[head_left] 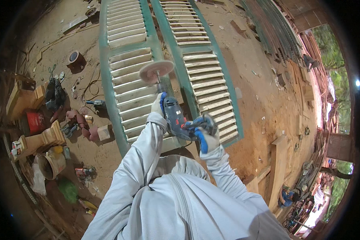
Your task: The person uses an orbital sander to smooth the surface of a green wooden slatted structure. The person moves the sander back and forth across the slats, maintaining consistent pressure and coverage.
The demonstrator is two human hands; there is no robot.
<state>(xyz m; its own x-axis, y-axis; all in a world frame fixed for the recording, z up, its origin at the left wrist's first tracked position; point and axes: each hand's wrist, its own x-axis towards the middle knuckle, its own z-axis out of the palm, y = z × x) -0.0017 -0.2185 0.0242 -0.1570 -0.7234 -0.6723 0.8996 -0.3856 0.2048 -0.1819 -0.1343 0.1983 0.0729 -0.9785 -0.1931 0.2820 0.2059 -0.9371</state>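
A dark blue power drill (173,112) is held in both my gloved hands. Fitted to its chuck is a round reddish sanding disc (156,71), which looks blurred. My left hand (158,105) is closed round the drill's front end, behind the chuck. The rear handle is in my right hand (207,135), its fingers wrapped round it. Below the disc lies the left louvered shutter (105,68), with a green frame and pale, worn slats. The disc overlaps its right stile; whether they touch I cannot tell. A matching right shutter (227,82) lies beside it.
Left on the dirt floor are a bucket (52,165), a red container (36,122), a red power tool (85,173), carved wooden pieces (44,138) and a round can (76,60). Planks (277,168) lie to the right. Another person (287,198) is at the far lower right.
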